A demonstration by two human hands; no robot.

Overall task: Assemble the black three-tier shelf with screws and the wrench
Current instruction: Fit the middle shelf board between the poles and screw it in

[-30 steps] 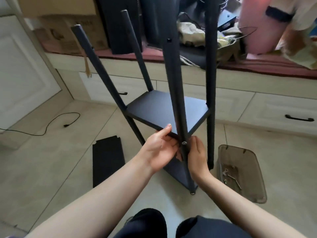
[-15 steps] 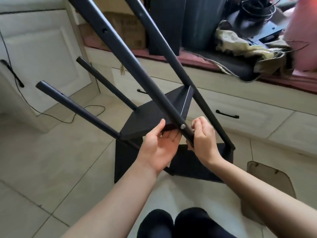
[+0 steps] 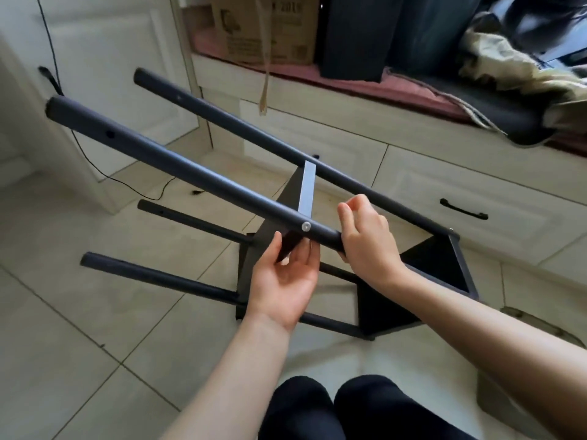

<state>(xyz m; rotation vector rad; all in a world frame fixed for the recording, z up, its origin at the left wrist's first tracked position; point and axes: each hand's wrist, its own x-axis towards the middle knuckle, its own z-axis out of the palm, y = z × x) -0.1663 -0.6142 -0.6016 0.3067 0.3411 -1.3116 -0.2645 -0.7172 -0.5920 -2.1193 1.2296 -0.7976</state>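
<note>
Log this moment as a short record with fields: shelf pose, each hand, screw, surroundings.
shelf frame: tipped on its side on the tiled floor, legs pointing left
nearest leg: raised, silver screw seated at the panel joint
left hand: open, palm up, fingers under the panel corner
right hand: grip curled round the nearest leg just right of the screw
wrench: not visible
behind: drawers, cardboard box

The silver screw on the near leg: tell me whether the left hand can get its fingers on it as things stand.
Probably yes. The silver screw faces up, uncovered, on the near leg. The left hand lies open just below it, thumb beside the leg, with nothing between them.
</note>
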